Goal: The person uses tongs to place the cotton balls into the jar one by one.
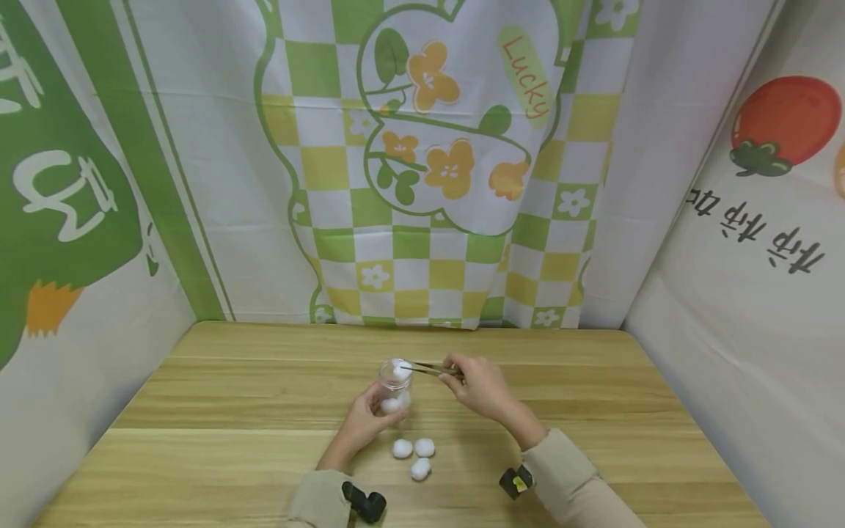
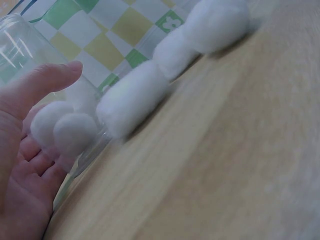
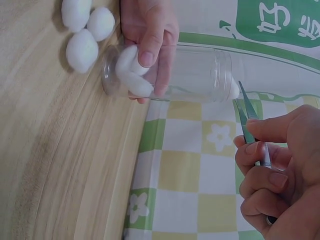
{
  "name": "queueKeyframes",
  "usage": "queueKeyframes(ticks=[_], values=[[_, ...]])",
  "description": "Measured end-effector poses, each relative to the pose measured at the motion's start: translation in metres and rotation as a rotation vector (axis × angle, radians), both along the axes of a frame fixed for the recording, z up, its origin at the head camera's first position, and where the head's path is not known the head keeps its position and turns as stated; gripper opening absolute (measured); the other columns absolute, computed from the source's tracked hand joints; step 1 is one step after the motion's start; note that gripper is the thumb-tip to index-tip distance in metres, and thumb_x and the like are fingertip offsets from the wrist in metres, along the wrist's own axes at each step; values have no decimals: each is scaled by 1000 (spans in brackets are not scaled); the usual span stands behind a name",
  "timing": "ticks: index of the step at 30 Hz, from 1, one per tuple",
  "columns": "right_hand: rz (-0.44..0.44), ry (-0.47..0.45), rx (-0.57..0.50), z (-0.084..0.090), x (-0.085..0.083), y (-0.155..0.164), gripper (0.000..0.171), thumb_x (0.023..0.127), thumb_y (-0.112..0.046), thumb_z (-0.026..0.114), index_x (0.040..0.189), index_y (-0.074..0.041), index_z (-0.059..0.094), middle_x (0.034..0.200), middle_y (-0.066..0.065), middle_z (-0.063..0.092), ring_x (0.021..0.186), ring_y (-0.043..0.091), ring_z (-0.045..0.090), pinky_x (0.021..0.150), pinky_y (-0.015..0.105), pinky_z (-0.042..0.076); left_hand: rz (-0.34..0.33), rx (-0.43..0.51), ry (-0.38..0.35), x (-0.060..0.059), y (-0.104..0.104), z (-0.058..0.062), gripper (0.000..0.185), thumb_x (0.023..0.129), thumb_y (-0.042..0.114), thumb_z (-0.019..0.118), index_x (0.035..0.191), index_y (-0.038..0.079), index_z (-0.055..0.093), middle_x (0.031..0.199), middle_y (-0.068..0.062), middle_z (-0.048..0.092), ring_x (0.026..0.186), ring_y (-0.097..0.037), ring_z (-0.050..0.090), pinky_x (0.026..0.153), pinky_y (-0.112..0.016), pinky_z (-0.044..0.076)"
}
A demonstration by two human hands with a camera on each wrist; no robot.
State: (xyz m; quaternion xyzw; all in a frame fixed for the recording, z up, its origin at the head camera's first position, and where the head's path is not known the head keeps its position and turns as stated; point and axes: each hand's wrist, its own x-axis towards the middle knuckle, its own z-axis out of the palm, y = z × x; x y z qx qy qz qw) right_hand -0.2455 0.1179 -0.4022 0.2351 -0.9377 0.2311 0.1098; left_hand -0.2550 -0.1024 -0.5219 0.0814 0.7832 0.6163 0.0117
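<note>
Left hand [image 1: 361, 425] wraps the clear jar [image 1: 394, 389], fingers curled round the lower wall from its 8 o'clock side, thumb across the front per the right wrist view. Jar stands upright on the wooden table [image 1: 218, 411], mid-table, two cotton balls already at the bottom. Forearm comes in from 6 o'clock, wrist low on the table.

Three loose cotton balls [image 1: 414, 455] sit on the table just beside the jar, at its 5 o'clock, close to the left wrist.

Right hand [image 1: 480, 385] pinches the tweezers [image 1: 429, 368] between thumb and fingertips, tips pressed onto a cotton ball [image 1: 400, 369] right at the jar mouth. Tweezers run nearly level from 3 o'clock, hand raised off the table, wrist cocked back toward 4 o'clock.

Risks, as I read it:
- Ball looks about as wide as the mouth; an early release likely leaves it on the rim or lets it roll off.
- Side push from the level tweezers could tip the jar if the left grip slackens.
- Left wrist shift could scatter the loose balls.
</note>
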Motion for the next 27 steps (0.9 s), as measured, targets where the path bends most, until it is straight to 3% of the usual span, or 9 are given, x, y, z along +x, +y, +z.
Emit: queueKeyframes(ticks=[11, 20, 27], values=[[-7, -33, -2, 2, 1, 4, 7, 89, -17, 68, 93, -12, 65, 81, 3, 73, 70, 13, 66, 58, 23, 50, 11, 11, 1, 1, 2, 1, 53, 80, 13, 78, 127, 2, 55, 130, -19, 61, 130, -36, 52, 117, -49, 38], [10, -21, 11, 0, 5, 11, 7, 88, -16, 69, 91, -9, 67, 76, 2, 70, 65, 7, 58, 54, 16, 42, 26, 9, 6, 1, 2, 1, 33, 78, 10, 79, 102, 1, 57, 105, -11, 64, 116, -27, 59, 114, -48, 41], [10, -15, 15, 0, 8, 17, 9, 89, -18, 67, 92, -10, 66, 77, 3, 71, 65, 8, 60, 54, 16, 43, 15, 25, -13, 0, 1, 1, 37, 79, 10, 78, 110, 3, 59, 113, -16, 65, 116, -20, 59, 115, -47, 41]])
